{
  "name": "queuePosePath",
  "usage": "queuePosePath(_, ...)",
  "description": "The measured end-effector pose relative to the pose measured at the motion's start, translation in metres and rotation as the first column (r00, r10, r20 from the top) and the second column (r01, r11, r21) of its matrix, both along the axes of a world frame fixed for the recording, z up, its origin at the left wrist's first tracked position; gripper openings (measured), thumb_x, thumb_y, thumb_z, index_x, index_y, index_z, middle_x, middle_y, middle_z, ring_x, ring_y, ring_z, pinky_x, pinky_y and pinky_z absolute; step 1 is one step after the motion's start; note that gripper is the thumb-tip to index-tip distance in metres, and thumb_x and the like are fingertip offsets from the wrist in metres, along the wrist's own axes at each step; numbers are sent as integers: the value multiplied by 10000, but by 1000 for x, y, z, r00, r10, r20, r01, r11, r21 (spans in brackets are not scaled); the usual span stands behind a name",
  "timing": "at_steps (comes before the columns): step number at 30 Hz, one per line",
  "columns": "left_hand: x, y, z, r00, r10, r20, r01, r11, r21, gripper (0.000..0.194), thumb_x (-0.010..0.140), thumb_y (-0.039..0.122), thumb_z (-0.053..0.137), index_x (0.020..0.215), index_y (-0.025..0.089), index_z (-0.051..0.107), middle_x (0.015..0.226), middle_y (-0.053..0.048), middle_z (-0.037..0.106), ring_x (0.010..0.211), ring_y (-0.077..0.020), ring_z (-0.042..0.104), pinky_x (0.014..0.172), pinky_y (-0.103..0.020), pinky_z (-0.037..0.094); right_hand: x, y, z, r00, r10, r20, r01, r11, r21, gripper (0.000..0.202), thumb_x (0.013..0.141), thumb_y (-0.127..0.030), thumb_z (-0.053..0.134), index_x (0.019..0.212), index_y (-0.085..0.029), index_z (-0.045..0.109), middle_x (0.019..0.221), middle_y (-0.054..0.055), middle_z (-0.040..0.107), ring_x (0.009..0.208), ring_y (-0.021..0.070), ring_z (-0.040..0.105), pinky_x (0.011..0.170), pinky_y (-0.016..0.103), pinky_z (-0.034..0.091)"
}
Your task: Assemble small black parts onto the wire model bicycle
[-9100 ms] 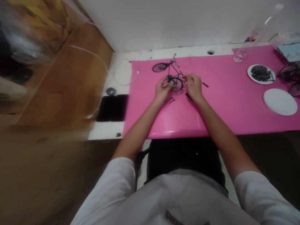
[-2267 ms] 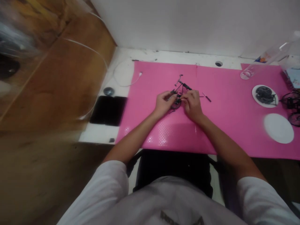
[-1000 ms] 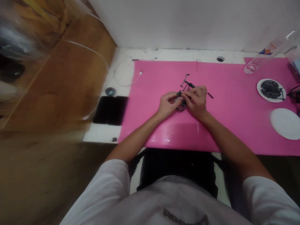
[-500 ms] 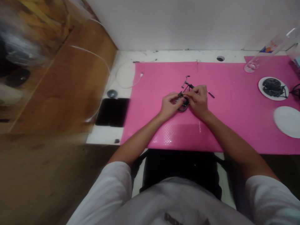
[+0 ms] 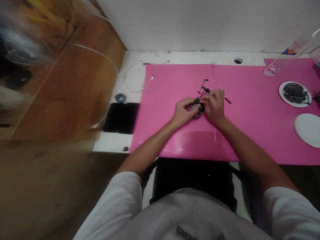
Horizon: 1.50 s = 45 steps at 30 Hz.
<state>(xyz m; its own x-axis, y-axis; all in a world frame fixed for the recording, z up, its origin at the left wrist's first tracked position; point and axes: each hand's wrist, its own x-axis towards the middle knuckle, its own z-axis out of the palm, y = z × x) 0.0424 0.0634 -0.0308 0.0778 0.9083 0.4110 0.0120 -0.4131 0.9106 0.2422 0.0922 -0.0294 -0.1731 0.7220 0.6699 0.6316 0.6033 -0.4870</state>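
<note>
A small black model bicycle is held between my two hands over the pink mat. Its handlebar points away from me, and a wheel shows at the near end. My left hand is closed on the bicycle's near end from the left, thumb and fingers pinching it. From the right, my right hand pinches the bicycle's middle with its fingertips. The fingers cover most of the frame, so any small part between them cannot be made out. Just beyond my right hand lies a thin dark-handled screwdriver.
At the right, a white plate carries black bicycle parts, with another white plate nearer me. Behind stands a clear plastic bottle. On the left are a black flat object, a dark round object and a white cable.
The whole view has shifted slightly, so things sit a little farther right. Both hands keep their hold on the bicycle, with only slight finger movement.
</note>
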Motion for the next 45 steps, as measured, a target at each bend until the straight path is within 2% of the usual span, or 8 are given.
queuePosePath(4,1,-1,1,1000,12,0,-12,1000,-5,316,996,531,889,1111,241,938,1018,-83,855,875,-178,737,810,-346,586,0,2,-5,1000,9,-9,-9,1000,-19,698,1198,-799,354,1026,-275,782,1027,129,652,1115,375,629,1155,706,504)
queuePosePath(11,3,-4,5,1000,6,-26,-6,1000,-15,261,996,468,884,1113,242,942,995,-77,851,838,-169,709,789,-334,578,-6,-4,0,997,-7,-71,13,997,74,584,1233,-693,389,1029,-277,746,1030,114,616,1096,357,608,1116,662,502)
queuePosePath(15,5,-5,6,1000,12,-11,-12,1000,-1,209,980,382,870,1110,234,939,971,-64,836,792,-154,684,758,-321,570,-10,-8,3,998,-1,-67,4,999,50,548,1233,-662,408,1018,-275,729,1047,119,624,1105,352,602,1099,653,510)
queuePosePath(22,4,-1,2,999,10,-36,-10,1000,-15,172,981,352,862,1079,222,915,980,-62,834,834,-164,707,777,-321,572,-8,-2,-4,999,45,0,-45,998,-31,660,1209,-773,331,1064,-275,739,1068,138,672,1148,375,622,1163,690,493)
queuePosePath(30,0,3,-2,999,-15,-45,16,1000,22,170,998,361,853,1088,230,914,999,-62,848,877,-178,740,810,-337,590,-5,0,-1,1000,20,4,-20,999,-43,694,1181,-838,400,1085,-270,786,1067,148,709,1153,382,664,1160,734,530)
queuePosePath(34,-1,2,0,998,3,-56,0,999,47,194,1023,375,846,1119,226,925,1014,-80,852,867,-181,741,821,-349,602,-5,-1,2,1000,25,-19,-25,999,-36,726,1163,-875,402,1066,-266,785,1028,148,718,1114,386,681,1156,759,535)
queuePosePath(40,-5,0,8,989,29,-145,-13,994,113,186,1024,350,823,1123,235,931,988,-68,838,867,-180,731,834,-343,590,-3,-1,4,998,45,-49,-48,998,-51,716,1134,-914,446,1028,-273,748,1033,134,714,1122,384,688,1162,734,540)
queuePosePath(45,-5,-1,7,987,47,-156,-26,991,130,186,1029,322,818,1139,216,925,998,-74,838,870,-181,731,829,-337,587,-4,-1,5,998,26,-55,-29,998,-53,722,1124,-921,472,998,-265,745,1023,131,713,1116,379,695,1161,724,546)
